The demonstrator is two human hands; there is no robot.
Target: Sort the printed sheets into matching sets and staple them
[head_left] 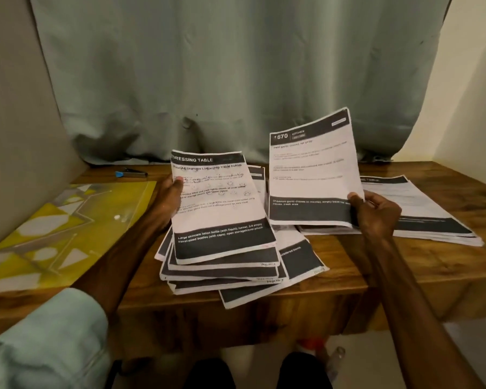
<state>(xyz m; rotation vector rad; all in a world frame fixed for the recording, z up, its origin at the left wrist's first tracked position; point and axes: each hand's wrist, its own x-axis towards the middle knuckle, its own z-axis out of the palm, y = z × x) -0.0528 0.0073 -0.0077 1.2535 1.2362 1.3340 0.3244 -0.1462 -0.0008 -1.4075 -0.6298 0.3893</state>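
now | left hand grips dressing-table sheet | right hand grips kitchen sheet | stapler back-left

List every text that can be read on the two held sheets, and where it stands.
"RESSING TABLE": header of the lotion sheet, in the left hand.
"Large skincare lotion bottle": its bottom band.
"1670", "KITCHEN": header of the garlic sheet, in the right hand.
"Peel garlic cloves for prep": its title.
Body text: too blurred.
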